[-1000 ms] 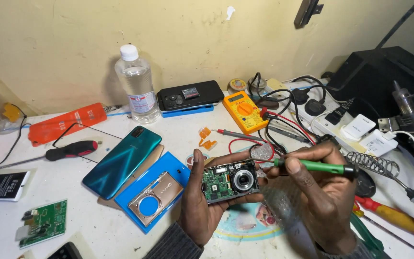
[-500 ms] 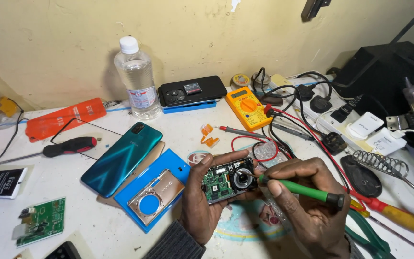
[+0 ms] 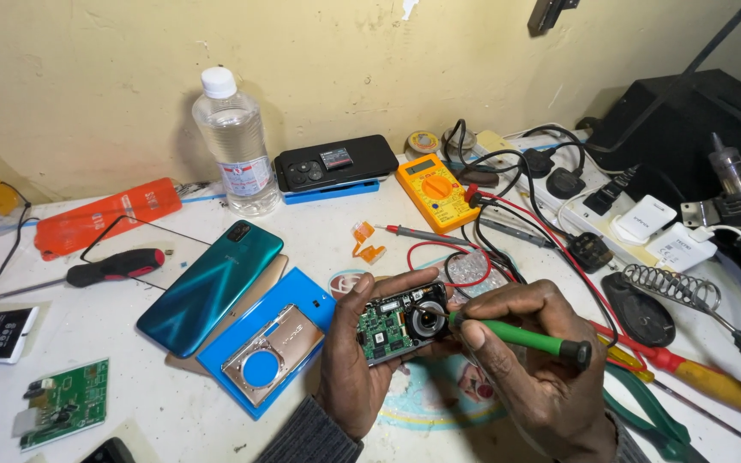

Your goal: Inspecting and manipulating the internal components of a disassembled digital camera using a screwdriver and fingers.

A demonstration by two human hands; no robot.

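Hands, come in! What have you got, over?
Left hand holds opened camera. Right hand holds green screwdriver, tip at the lens. Red and black wires lie close behind.

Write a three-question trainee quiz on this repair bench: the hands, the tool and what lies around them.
1. Multiple choice: what does the left hand hold? A) an opened compact camera B) a water bottle C) a yellow multimeter
2. True or false: the right hand holds a green-handled screwdriver with its tip at the camera's lens ring.
3. Fill in: the teal phone lies partly on a ____ case that holds a metal camera front cover.

Key
1. A
2. True
3. blue
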